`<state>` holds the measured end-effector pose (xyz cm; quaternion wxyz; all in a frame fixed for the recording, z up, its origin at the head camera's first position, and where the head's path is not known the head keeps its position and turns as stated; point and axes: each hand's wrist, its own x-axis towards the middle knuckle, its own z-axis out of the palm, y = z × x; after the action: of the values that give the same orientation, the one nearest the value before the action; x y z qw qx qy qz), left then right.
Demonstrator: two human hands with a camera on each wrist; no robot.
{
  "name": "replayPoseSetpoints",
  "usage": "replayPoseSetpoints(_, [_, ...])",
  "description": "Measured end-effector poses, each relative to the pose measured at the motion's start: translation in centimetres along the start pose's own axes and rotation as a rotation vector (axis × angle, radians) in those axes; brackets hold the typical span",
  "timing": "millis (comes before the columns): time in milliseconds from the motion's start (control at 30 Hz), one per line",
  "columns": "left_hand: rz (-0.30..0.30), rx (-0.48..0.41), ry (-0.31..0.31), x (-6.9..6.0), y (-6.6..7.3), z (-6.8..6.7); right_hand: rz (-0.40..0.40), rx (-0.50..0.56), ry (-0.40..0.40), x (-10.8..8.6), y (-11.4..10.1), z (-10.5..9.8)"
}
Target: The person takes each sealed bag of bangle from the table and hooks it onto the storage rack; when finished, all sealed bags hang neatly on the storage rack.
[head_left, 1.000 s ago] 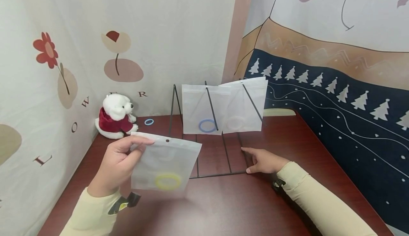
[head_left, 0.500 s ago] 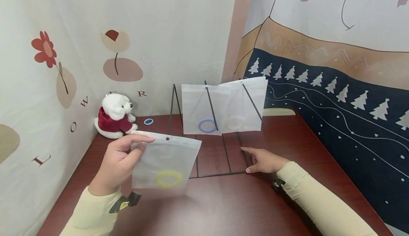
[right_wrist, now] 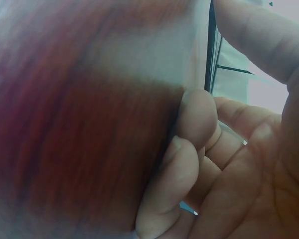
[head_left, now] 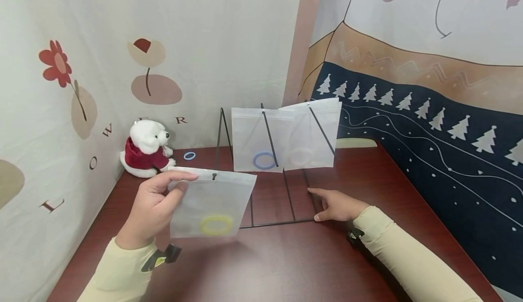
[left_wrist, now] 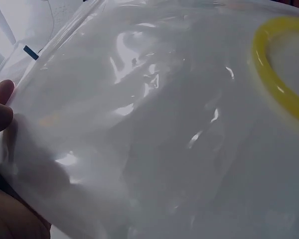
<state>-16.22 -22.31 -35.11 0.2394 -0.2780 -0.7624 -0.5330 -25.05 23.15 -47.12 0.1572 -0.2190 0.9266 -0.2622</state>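
Note:
My left hand [head_left: 151, 209] pinches the upper left corner of a frosted zip bag [head_left: 192, 211] between thumb and forefinger. A yellow ring [head_left: 216, 225] lies low inside it. A dark rod tip [left_wrist: 31, 52] shows at the bag's top hole. It belongs to a black wire display rack [head_left: 271, 224], where two similar bags hang from slanting prongs. The middle bag [head_left: 245, 131] contains a blue ring [head_left: 264, 160]; the right bag [head_left: 324, 143] holds a faint pale ring. My right hand [head_left: 341, 205] holds the rack's right base bar with thumb and forefinger, other fingers curled.
A white plush bear [head_left: 147, 150] in a red coat sits at the table's back left. Beside it lies a loose blue ring [head_left: 189, 155]. Printed curtains rise behind the dark red table [head_left: 282, 265] and along both sides.
The left hand's bag has risen slightly, and a rod tip now shows at its hole. My right hand and the two hanging bags stay put.

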Motion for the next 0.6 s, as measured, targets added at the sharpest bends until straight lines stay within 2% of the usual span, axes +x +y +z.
replayPoseSetpoints(333, [0.019, -0.053, 0.023, 0.07, -0.23, 0.18, 0.000, -0.011, 0.005, 0.05, -0.01, 0.11])
replayPoseSetpoints(600, [0.017, -0.025, 0.038, 0.19, -0.39, 0.28, 0.019, -0.007, 0.008, 0.10, 0.02, 0.12])
